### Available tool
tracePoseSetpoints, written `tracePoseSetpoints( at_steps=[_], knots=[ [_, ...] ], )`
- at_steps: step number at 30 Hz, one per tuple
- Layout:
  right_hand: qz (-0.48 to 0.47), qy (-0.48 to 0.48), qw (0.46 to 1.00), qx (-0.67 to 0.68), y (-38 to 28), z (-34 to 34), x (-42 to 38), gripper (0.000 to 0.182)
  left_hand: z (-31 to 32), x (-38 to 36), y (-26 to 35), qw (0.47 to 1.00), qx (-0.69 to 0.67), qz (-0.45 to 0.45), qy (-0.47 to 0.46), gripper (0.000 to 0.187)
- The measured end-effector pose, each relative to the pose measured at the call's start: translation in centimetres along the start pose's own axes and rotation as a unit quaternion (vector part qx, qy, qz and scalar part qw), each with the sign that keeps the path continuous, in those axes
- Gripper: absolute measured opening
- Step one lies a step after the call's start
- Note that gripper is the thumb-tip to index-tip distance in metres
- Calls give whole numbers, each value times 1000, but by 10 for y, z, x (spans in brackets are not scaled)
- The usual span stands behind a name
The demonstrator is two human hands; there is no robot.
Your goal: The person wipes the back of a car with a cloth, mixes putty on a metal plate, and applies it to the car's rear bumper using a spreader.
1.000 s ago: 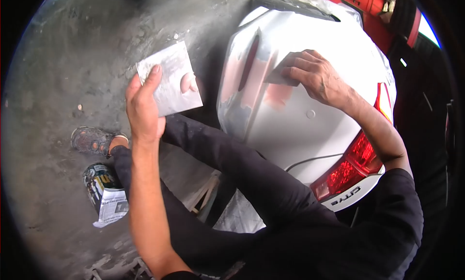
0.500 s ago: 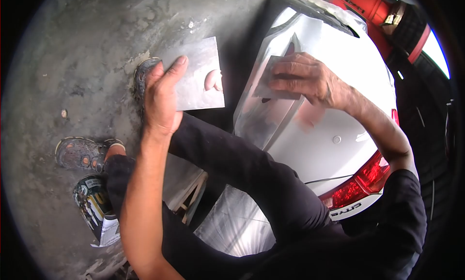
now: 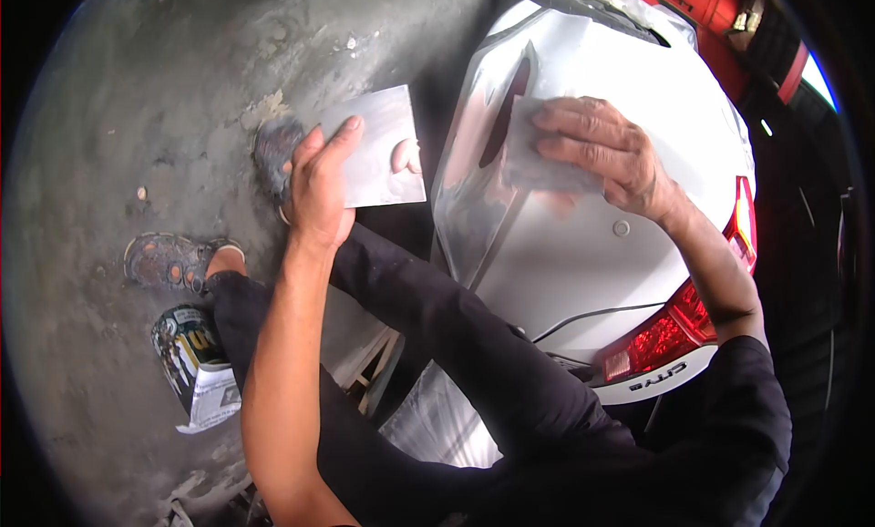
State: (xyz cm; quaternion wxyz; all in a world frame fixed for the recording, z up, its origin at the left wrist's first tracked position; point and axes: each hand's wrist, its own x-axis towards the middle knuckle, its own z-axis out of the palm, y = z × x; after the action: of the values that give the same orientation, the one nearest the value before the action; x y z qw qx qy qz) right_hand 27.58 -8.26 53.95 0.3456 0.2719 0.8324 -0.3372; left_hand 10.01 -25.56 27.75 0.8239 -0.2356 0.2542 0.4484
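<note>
My left hand grips a flat grey metal plate, thumb on top and a fingertip showing at its right edge, held in the air left of the car. My right hand presses a small grey spreader flat against the white car boot lid, beside a dark-edged, pinkish filler patch. A red tail light sits lower right on the car.
A paint tin with a paper sheet stands on the concrete floor by my left sandalled foot; my other foot is behind the plate. My dark trousers cross the middle. Red equipment is top right.
My right hand has slid the spreader across the filler patch on the boot lid. The left hand keeps the plate, shifted slightly; the view moved with my head.
</note>
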Motion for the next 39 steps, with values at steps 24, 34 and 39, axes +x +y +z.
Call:
tracePoseSetpoints(
  at_steps=[24, 34, 39],
  knots=[
    [-183, -50, 980, -55, -44, 53, 9, 42, 9, -30, -64, 997, -71, 34, -9, 33],
    [-178, -78, 978, -78, -51, 61, 18, 41, -9, -32, -72, 994, -92, 19, -49, 31],
    [-175, -82, 977, -89, -55, 64, 22, 43, -13, -33, -75, 993, -102, 23, -58, 30]
  ],
)
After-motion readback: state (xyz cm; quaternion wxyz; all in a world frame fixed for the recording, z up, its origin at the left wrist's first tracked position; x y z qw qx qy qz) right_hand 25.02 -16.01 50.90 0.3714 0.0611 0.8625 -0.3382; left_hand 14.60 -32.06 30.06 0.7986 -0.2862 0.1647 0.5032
